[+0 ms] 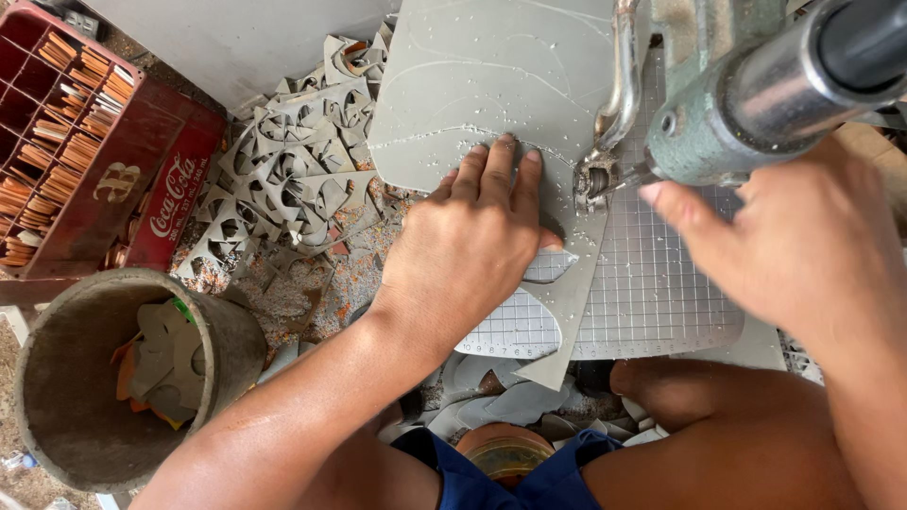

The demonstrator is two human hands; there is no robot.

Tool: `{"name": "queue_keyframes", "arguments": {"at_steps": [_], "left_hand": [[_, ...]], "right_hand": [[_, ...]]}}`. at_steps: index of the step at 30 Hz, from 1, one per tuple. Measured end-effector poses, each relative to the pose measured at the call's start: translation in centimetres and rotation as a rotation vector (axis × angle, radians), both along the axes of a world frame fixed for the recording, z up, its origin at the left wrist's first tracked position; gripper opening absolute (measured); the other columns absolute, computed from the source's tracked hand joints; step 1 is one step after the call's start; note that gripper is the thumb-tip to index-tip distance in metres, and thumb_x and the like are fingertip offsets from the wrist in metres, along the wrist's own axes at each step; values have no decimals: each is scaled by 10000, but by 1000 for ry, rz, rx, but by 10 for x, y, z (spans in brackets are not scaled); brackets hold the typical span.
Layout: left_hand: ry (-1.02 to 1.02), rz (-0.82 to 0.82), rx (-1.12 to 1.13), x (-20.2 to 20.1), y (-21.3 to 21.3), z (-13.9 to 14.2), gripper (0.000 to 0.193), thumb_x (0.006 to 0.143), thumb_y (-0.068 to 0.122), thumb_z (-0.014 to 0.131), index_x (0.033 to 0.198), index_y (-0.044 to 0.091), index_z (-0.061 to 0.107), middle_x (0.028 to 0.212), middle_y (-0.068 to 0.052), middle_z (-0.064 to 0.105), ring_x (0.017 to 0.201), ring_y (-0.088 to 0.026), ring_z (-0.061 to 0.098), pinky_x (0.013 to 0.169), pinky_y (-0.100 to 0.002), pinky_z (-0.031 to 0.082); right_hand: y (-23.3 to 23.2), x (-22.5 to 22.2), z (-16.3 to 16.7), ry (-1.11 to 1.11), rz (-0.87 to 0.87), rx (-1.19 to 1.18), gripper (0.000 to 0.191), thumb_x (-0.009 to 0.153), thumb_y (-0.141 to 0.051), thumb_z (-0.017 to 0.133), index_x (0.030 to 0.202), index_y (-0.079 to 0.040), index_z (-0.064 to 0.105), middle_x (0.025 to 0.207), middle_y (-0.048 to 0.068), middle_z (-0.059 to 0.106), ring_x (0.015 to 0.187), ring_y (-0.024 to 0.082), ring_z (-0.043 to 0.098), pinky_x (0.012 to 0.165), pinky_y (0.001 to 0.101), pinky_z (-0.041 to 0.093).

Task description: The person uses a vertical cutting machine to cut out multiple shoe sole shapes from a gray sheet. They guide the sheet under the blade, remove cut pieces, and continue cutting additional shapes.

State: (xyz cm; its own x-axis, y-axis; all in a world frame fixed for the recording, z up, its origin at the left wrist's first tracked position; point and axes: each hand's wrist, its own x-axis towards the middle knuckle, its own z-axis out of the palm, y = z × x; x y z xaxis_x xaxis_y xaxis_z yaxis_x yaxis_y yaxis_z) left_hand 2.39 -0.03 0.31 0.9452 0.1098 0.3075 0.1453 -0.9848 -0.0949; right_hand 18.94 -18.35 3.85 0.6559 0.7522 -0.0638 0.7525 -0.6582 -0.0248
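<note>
L hand [472,247]: flat, fingers spread, grip released, pressed on grey sheet [482,85].
R hand [803,241]: by green-grey machine [727,113]; grip can't tell.
Sheet: lay on gridded mat [652,283] on surface, at cutter head [595,179].
Nearby: bucket [57,378] w/ offcuts, red crate [66,123].
</note>
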Motion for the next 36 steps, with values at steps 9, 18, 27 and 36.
{"name": "queue_keyframes", "arguments": {"at_steps": [9, 18, 27, 36], "left_hand": [[41, 79, 74, 4, -9, 2, 738, 907, 596, 589, 1255, -50, 668, 1249, -272, 679, 1094, -318, 724, 730, -340, 643], [106, 175, -17, 2, -26, 9, 797, 908, 584, 666, 1221, -149, 684, 1095, -279, 696, 877, -312, 730, 575, -319, 617], [23, -23, -83, -36, -7, 11, 547, 942, 391, 625, 1289, -30, 654, 1388, -217, 622, 1268, -384, 605, 1073, -535, 472], [-15, -184, -331, -61, -3, -3, 630, 1008, 453, 553, 1395, -40, 609, 1504, -241, 546, 1451, -421, 441, 1202, -639, 243]], "right_hand": [[-7, -60, -15, -41, 370, 80, 900, 755, -671, 752, 1223, 96, 697, 966, 144, 663, 789, 242, 651, 686, 350, 580], [-14, -64, -10, 9, 338, 98, 700, 850, -467, 746, 1290, 73, 678, 917, 114, 584, 853, 259, 623, 756, 380, 550], [-27, -52, -8, 91, 292, 83, 569, 852, -309, 747, 1309, 23, 678, 1006, 85, 612, 836, 236, 644, 786, 363, 555], [-35, -41, -5, 159, 254, 185, 457, 810, -16, 718, 1267, -26, 707, 1055, 35, 659, 909, 150, 722, 800, 308, 570]]}}
